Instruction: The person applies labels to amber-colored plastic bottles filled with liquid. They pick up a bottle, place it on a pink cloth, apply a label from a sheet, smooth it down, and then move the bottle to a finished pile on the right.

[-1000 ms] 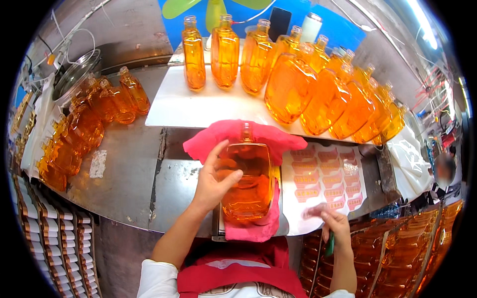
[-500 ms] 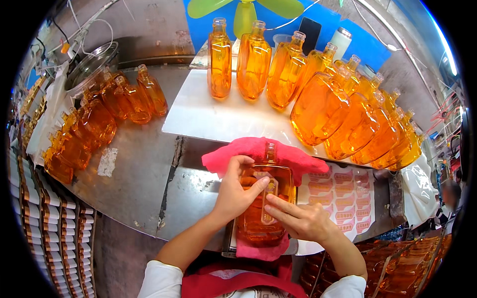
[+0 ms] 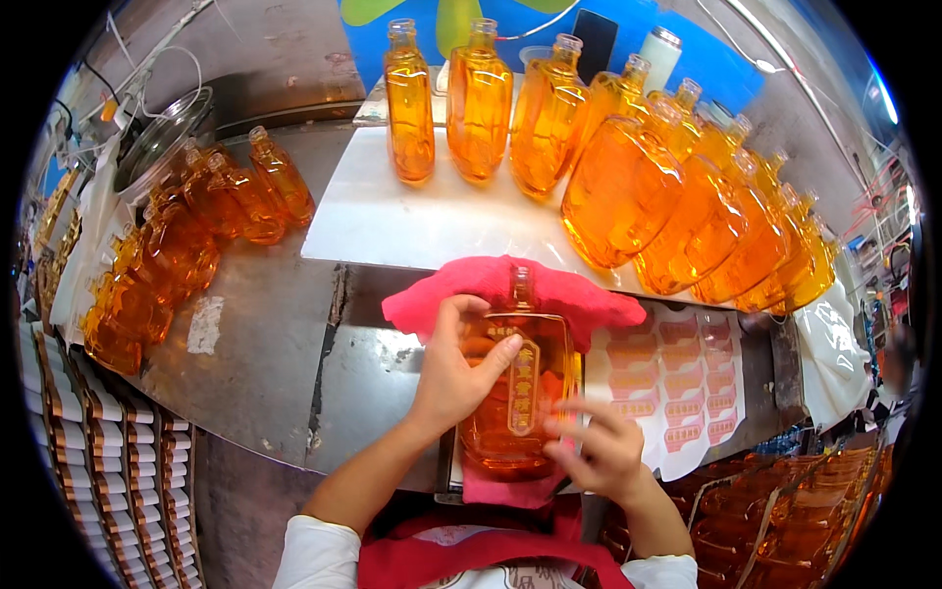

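A flat amber glass bottle (image 3: 496,444) lies on its back in front of me, neck pointing away, on a pink cloth (image 3: 427,304). A long gold-edged label (image 3: 523,402) sits upright along the middle of its face. My left hand (image 3: 453,365) grips the bottle's left shoulder, fingers at the edge and thumb on the label's upper end. Beside the bottle's lower right edge, my right hand (image 3: 601,447) is slightly blurred, with its fingers apart and nothing visible in them.
A sheet of pink labels (image 3: 677,393) lies right of the bottle. Several amber bottles (image 3: 623,201) stand on the white board (image 3: 368,216) beyond; more bottles (image 3: 191,231) stand at the left. Stacked trays (image 3: 108,461) are lower left. Bottles (image 3: 775,520) fill the lower right.
My right hand has come off the label and moved right and down, its fingers spreading. The label, tilted before, now lies straighter. The left thumb stays on it.
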The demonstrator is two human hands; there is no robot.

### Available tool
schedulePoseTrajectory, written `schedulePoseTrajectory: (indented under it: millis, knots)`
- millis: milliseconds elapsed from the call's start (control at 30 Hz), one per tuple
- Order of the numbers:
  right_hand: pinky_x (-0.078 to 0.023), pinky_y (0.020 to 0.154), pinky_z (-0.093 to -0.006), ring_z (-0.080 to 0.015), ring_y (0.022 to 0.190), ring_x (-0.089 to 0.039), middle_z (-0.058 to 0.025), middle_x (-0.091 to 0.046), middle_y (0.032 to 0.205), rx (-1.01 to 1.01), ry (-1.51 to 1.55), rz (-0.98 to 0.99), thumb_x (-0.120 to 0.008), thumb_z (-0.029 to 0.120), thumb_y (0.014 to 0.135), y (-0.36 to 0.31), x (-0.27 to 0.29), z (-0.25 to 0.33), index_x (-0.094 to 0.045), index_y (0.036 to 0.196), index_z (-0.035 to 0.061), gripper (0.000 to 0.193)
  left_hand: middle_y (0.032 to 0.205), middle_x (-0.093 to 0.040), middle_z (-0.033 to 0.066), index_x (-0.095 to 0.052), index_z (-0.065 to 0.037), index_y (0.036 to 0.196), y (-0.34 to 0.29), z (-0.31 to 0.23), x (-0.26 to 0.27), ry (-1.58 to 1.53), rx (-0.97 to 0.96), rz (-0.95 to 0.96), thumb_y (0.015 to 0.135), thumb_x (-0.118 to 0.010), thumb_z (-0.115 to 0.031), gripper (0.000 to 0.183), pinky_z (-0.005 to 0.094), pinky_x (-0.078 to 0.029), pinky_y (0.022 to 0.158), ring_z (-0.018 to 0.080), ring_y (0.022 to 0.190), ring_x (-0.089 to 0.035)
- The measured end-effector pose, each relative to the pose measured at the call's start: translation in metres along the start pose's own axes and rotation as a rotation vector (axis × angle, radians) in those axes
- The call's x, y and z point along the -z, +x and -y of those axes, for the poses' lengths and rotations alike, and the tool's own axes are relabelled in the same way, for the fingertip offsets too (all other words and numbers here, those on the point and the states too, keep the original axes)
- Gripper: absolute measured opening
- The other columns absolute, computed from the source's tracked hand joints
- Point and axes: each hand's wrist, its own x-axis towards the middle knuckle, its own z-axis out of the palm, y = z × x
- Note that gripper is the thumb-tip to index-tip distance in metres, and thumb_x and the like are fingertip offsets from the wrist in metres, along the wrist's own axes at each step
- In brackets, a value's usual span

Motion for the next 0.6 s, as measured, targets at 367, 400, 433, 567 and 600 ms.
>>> schedulePoseTrajectory:
  millis: [367,400,433,567,600]
  knots:
    - [-0.033,0.044,-0.0152,0.0012,0.051,-0.041,-0.0087,-0.052,0.119,-0.754,0.616,-0.193,-0.078,0.009,0.08,0.003,-0.023,-0.004,-0.047,0.133,0.0027,0.062,0.154,-0.013,0.0284,-0.04,-0.016,0.147,-0.031,-0.03,0.028,0.606,-0.25,0.33,0.087,-0.068,-0.021,0.066,0.0444,-0.04,0.104,0.0429,0.134,-0.038]
    - [-0.033,0.044,-0.0151,0.0011,0.05,-0.041,-0.0096,-0.051,0.119,-0.739,0.581,-0.179,-0.079,0.01,0.078,0.005,-0.024,-0.002,-0.045,0.134,0.0032,0.066,0.155,-0.011,0.0282,-0.041,-0.015,0.146,-0.032,-0.031,0.026,0.638,-0.234,0.34,0.086,-0.068,-0.019,0.066,0.0444,-0.034,0.108,0.0423,0.137,-0.033]
    - [-0.034,0.044,-0.0153,0.0001,0.055,-0.046,-0.0119,-0.051,0.117,-0.748,0.53,-0.149,-0.082,0.012,0.075,0.005,-0.024,-0.003,-0.041,0.137,0.003,0.074,0.156,-0.008,0.0279,-0.043,-0.013,0.145,-0.032,-0.032,0.021,0.667,-0.22,0.352,0.085,-0.068,-0.017,0.065,0.0444,-0.028,0.111,0.0417,0.14,-0.027]
    - [-0.044,0.054,-0.0172,-0.0071,0.081,-0.056,-0.0133,-0.05,0.117,-0.748,0.607,-0.181,-0.082,0.011,0.074,0.006,-0.031,-0.004,-0.039,0.136,0.0005,0.076,0.156,-0.005,0.0306,-0.044,-0.013,0.144,-0.032,-0.032,0.02,0.649,-0.186,0.369,0.084,-0.069,-0.018,0.065,0.0447,-0.019,0.115,0.0425,0.146,-0.012]
    - [-0.046,0.058,-0.0183,-0.009,0.089,-0.056,-0.0135,-0.05,0.117,-0.753,0.621,-0.179,-0.082,0.011,0.074,0.006,-0.033,-0.005,-0.039,0.136,0.0,0.077,0.156,-0.006,0.0307,-0.044,-0.013,0.144,-0.032,-0.031,0.02,0.648,-0.189,0.366,0.084,-0.069,-0.019,0.065,0.0446,-0.02,0.115,0.0426,0.146,-0.013]
